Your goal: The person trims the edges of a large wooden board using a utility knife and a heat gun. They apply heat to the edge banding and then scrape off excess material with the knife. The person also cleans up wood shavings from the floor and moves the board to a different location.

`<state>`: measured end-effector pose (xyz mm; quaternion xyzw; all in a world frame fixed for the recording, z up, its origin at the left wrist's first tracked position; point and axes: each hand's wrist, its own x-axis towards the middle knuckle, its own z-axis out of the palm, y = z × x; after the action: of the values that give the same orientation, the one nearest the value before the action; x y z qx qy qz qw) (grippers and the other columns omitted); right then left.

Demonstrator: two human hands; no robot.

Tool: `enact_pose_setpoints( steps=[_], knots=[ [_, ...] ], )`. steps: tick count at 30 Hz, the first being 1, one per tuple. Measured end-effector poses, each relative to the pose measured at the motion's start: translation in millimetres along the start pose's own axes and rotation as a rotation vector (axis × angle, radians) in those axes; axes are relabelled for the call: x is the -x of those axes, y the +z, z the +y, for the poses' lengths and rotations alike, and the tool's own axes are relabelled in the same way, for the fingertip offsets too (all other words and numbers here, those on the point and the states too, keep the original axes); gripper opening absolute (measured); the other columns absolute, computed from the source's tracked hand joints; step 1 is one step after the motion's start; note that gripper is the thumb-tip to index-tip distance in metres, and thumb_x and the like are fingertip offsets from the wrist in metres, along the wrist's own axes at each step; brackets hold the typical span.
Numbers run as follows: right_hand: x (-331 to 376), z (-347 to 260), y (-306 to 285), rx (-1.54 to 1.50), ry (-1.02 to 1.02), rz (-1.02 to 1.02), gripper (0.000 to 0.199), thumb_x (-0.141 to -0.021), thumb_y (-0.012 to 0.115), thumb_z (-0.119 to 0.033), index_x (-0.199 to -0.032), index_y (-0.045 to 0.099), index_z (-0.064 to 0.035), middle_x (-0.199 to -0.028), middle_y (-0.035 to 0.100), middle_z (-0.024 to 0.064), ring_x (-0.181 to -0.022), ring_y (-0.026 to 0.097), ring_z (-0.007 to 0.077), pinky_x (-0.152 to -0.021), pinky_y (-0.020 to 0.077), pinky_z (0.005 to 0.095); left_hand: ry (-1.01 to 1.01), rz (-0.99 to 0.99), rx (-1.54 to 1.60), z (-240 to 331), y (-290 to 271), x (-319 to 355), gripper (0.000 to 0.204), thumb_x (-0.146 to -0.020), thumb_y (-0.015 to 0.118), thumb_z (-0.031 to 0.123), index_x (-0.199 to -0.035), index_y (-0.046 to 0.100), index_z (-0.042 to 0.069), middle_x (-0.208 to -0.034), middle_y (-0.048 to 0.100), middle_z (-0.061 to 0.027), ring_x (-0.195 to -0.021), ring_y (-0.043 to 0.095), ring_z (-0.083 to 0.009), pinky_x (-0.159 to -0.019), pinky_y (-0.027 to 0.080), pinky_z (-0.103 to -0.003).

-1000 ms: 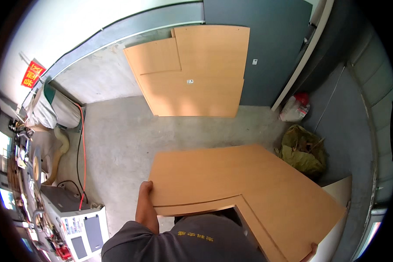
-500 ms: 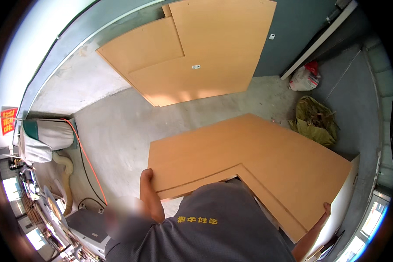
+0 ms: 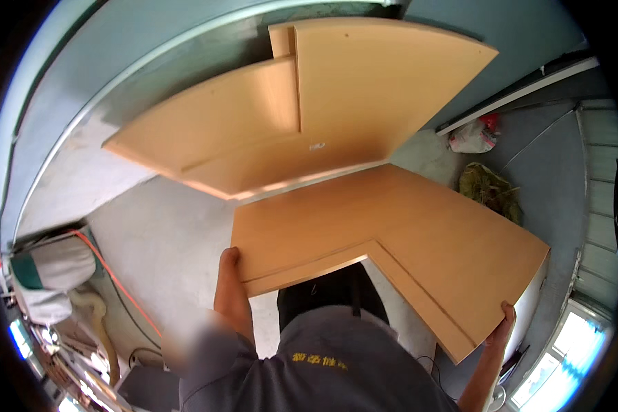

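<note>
while both arms are spread wide, the person carries a big l-shaped board (image 3: 391,226) flat in front of the chest, above a grey concrete floor (image 3: 172,240). the left hand (image 3: 228,264) is clamped on the board's near left edge, fingers curled over the top face. the right hand (image 3: 503,323) grips the far right corner of the l's short leg, fingers wrapped round the edge from below — only the fingertips show there. the board's inner notch sits just in front of the body, over the grey shirt (image 3: 323,364).

just ahead, other boards (image 3: 309,110) of the same colour lean against a grey wall (image 3: 117,82), their lower edge close to the carried board's front edge. to the right lie a white and red bag (image 3: 472,136) and a heap of olive netting (image 3: 489,189); an orange cable (image 3: 113,275) runs over the floor at the left.

the likely trouble: the board is wide and held at only two points, so it could tip or slip from the right fingertips. its front edge could also knock the leaning boards — and the cable is a trip risk for feet hidden under the board.
</note>
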<state>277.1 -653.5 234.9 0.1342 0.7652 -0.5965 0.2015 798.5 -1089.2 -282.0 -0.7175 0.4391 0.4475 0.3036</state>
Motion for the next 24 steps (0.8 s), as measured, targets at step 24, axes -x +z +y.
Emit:
enact_pose_setpoints(
  steps=[24],
  knots=[
    [6, -35, 270, 0.152, -0.055, 0.143, 0.037, -0.081, 0.061, -0.016, -0.11, 0.058, 0.0049, -0.103, 0.066, 0.0133, -0.091, 0.067, 0.0234, -0.08, 0.0567, 0.0355, -0.107, -0.232, 0.078, 36, -77, -182, 0.04, -0.09, 0.059, 0.033, -0.116, 0.068, 0.003, -0.113, 0.068, -0.0164, -0.102, 0.062, -0.0298, -0.091, 0.048, -0.044]
  ],
)
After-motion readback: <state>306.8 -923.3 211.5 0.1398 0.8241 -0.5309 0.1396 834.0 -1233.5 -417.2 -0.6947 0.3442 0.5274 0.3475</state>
